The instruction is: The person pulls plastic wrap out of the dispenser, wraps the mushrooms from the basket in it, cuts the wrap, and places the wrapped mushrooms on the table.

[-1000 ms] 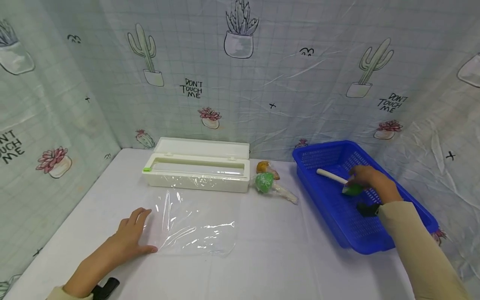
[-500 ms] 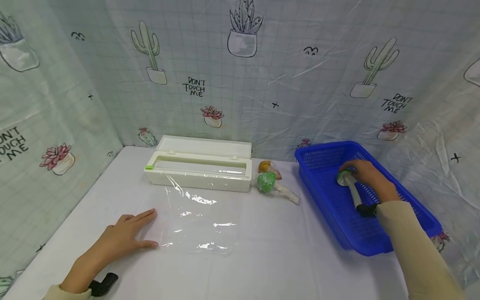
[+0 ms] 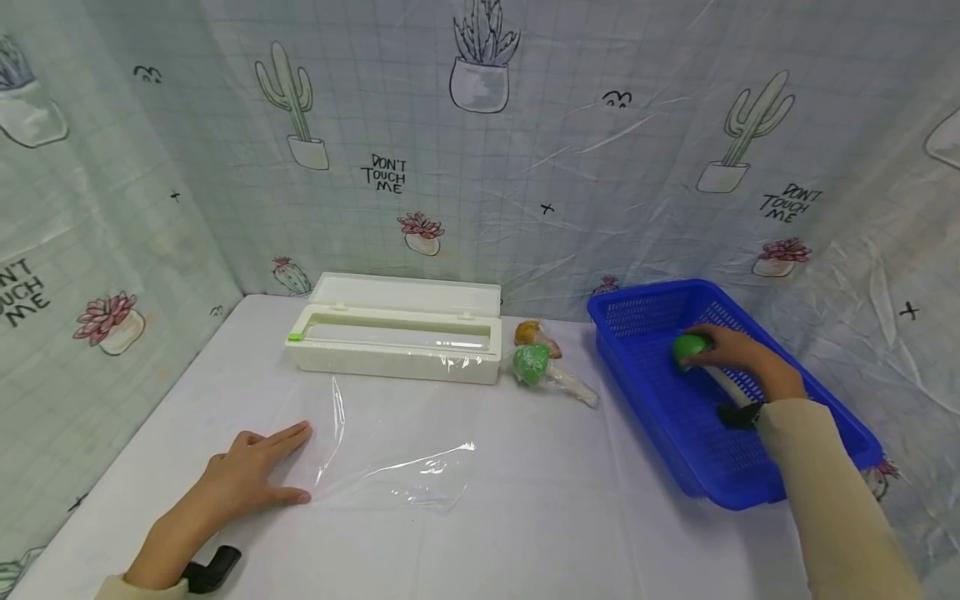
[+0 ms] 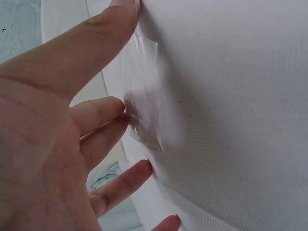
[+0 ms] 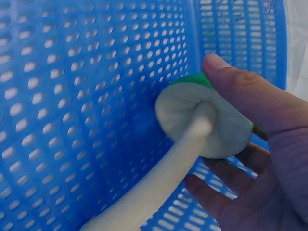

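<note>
A green-capped mushroom (image 3: 688,348) with a long pale stem is inside the blue basket (image 3: 645,425) on the right. My right hand (image 3: 738,354) grips it by the cap, thumb on one side and fingers on the other. In the right wrist view, the cap's pale underside (image 5: 185,108) faces the camera and the stem (image 5: 149,192) runs down to the lower left. My left hand (image 3: 240,475) lies at the left edge of a clear plastic film sheet (image 3: 397,467), thumb and extended fingers touching that edge. Straight fingers (image 4: 103,113) meet the film on the tabletop.
Behind the film stands a white cling film box (image 3: 397,364) with its lid raised. Two film-wrapped mushrooms, one green (image 3: 530,364) and one orange-brown (image 3: 528,332), lie between box and basket. A printed cloth (image 3: 480,192) hangs behind the table.
My right hand has turned the mushroom in the basket, so its stem swings from the upper left to beneath my wrist. My left hand stays at the film's edge with its fingers straighter.
</note>
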Demonstrator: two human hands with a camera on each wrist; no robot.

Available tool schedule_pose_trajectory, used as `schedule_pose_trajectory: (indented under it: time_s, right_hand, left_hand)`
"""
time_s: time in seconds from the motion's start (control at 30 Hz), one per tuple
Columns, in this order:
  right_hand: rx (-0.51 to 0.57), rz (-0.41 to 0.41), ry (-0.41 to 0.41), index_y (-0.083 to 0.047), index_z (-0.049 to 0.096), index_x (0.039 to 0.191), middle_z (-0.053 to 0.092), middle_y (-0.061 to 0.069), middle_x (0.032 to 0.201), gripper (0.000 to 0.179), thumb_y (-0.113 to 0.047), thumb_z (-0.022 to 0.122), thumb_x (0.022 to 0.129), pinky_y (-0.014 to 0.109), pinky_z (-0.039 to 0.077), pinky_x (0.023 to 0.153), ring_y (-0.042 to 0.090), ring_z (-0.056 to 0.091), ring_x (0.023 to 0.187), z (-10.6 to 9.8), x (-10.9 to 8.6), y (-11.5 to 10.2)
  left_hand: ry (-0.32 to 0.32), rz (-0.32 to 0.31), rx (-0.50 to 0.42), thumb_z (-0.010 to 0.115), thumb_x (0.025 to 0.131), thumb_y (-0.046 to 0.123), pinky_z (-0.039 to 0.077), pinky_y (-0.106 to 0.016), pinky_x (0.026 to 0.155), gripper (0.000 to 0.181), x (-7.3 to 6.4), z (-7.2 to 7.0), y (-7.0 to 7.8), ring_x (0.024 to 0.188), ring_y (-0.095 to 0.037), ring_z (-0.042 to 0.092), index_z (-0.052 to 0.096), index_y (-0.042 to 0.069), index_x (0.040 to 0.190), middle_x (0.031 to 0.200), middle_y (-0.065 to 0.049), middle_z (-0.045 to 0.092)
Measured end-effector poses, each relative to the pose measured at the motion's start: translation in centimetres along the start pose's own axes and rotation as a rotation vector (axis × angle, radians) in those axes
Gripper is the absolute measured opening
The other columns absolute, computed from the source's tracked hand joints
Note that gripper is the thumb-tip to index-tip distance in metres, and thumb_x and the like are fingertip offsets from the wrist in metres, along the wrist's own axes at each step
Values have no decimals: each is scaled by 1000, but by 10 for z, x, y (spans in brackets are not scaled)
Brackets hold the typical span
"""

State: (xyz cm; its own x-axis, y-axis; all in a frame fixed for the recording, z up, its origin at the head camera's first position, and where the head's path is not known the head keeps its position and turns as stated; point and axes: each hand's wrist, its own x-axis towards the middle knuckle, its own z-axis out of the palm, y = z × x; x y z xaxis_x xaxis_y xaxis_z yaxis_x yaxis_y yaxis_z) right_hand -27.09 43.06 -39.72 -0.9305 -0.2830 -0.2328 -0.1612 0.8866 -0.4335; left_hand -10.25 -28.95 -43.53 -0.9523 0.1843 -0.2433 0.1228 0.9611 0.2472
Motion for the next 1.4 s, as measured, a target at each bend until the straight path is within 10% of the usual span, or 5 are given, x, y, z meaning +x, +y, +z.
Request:
schedule_pose_trajectory:
  time_s: [0.77, 0.97, 1.4]
  right_hand:
    - [-32, 21, 156, 13, 46, 136, 61, 35, 115, 73, -34, 77, 89, 58, 49, 84, 45, 60, 100, -6, -1, -11]
    - [-90, -32, 195, 9, 48, 137, 65, 30, 109, 74, -37, 79, 88, 52, 51, 76, 38, 64, 91, -19, -3, -27]
    - [-145, -111, 217, 3, 50, 143, 66, 26, 117, 76, -41, 79, 88, 49, 50, 76, 35, 64, 94, -37, -10, -75]
  left_hand:
    - [9, 22, 58, 79, 70, 70, 45, -71, 76, 110, -3, 2, 8, 110, -46, 51, 44, 6, 152, 151, -23, 48]
    - [12, 7, 44, 73, 84, 60, 46, -68, 76, 91, -2, 2, 8, 109, -45, 51, 46, 6, 151, 151, -23, 48]
    - [-4, 3, 51, 81, 77, 56, 47, -69, 75, 95, 1, 3, 5, 109, -47, 51, 47, 7, 150, 152, -22, 46]
